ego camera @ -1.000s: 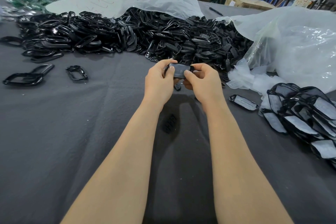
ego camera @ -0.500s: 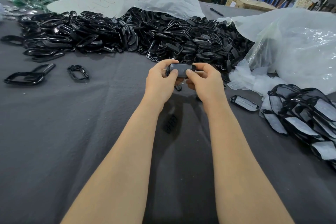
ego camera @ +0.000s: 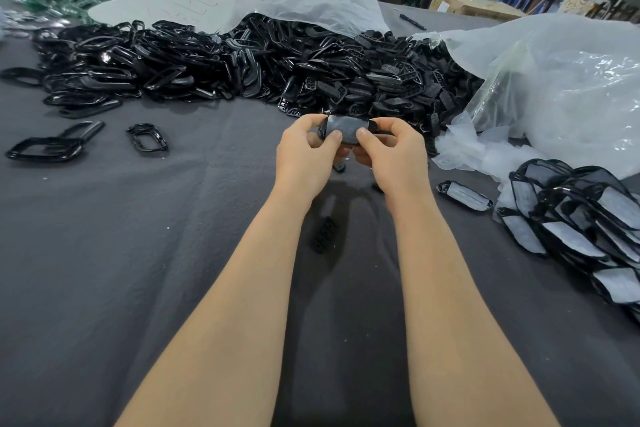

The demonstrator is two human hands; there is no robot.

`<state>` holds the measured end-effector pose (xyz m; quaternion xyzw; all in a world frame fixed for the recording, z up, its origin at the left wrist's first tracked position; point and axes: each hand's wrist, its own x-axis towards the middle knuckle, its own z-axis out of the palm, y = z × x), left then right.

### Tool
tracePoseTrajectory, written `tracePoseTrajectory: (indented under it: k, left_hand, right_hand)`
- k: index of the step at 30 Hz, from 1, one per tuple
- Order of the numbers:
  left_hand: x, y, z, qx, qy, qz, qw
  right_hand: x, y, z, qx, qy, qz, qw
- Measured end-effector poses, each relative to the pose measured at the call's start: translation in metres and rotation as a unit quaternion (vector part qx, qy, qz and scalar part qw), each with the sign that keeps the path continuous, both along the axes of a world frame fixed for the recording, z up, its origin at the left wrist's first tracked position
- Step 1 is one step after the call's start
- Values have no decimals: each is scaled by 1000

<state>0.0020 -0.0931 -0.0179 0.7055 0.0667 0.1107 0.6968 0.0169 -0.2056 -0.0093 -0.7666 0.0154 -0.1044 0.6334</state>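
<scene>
Both hands pinch a glossy black oval shell (ego camera: 346,128) with a greyish face.

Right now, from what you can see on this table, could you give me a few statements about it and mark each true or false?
1. The left hand and right hand both hold one black plastic piece with a grey filmed face. True.
2. The heap of loose black plastic frames lies beyond the hands. True.
3. The stack of film-covered black pieces sits on the person's left. False: it sits on the right.
4. A white sheet covers the table under the arms. False: the cloth there is dark grey.
5. A small black ribbed part lies on the cloth between the forearms. True.
</scene>
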Motion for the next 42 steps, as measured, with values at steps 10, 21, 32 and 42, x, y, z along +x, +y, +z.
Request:
tracePoseTrajectory:
  k: [10,21,32,42]
  left_hand:
    - [2,0,-1,-34,-11,2,999]
    - [0,-1,3,-36,-5,7,999]
    - [-3,-1,5,-1,-9,25,1000]
    - [1,0,3,-39,-15,29,999]
  right_hand:
    - [-1,2,0,-65,-27,13,997]
    - [-1,2,0,-26,-24,11,999]
    - [-2,3,2,-23,-11,21,999]
    - [-5,4,5,-37,-16,14,999]
